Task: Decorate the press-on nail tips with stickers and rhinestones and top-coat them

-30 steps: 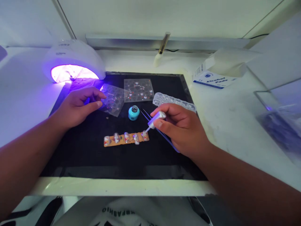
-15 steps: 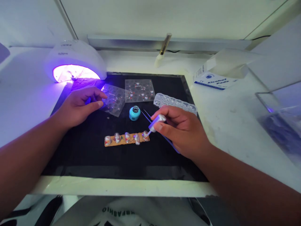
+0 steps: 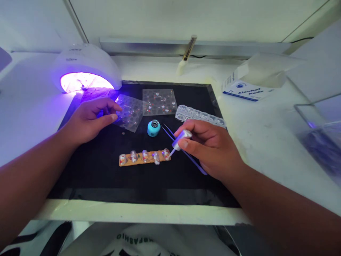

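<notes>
My right hand (image 3: 213,147) grips a nail polish brush (image 3: 181,139) by its silver-white cap. The bristle end points down-left and meets or nearly meets the rightmost press-on nail (image 3: 166,153). Several decorated nails sit in a row on a tan strip (image 3: 137,160). Behind the strip stands an uncapped turquoise polish bottle (image 3: 153,129). Purple tweezers (image 3: 196,165) lie partly under my right hand. My left hand (image 3: 92,119) hovers or rests by a clear sticker sheet (image 3: 131,115), fingers curved, thumb and forefinger apart, nothing visible in it.
A lit UV nail lamp (image 3: 87,62) stands back left. On the black mat (image 3: 101,177) lie a second sticker sheet (image 3: 160,103) and a clear compartment box (image 3: 198,115). A gold-handled brush (image 3: 189,49) stands at the back. An alcohol pads box (image 3: 246,90) sits on the right.
The brush tip has shifted slightly right and down along the rightmost nail's edge. My left hand stays in place. The view has moved a little.
</notes>
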### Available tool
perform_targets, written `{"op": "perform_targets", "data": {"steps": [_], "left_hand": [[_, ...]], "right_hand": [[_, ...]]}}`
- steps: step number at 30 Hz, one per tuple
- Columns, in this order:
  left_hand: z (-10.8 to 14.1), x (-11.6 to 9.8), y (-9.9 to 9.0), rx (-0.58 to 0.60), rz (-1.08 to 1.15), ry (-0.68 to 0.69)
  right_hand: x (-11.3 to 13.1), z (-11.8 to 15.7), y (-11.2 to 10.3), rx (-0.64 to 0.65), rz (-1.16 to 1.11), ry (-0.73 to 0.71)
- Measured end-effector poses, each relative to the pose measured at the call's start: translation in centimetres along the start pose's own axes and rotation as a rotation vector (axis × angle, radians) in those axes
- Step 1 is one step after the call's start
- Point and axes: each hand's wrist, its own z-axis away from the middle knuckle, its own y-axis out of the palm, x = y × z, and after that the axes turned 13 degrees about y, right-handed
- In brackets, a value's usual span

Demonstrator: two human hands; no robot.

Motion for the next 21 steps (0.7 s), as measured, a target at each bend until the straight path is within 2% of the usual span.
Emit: {"op": "perform_targets", "data": {"steps": [14, 21], "left_hand": [[0.09, -0.04, -0.48, 0.066, -0.001, 0.014], [0.18, 0.41, -0.18, -0.002, 0.011, 0.002]], "right_hand": [[0.63, -0.39, 0.03, -0.004, -0.038, -0.007], [0.52, -0.47, -0.08, -0.035, -0.023, 0.003]]}}
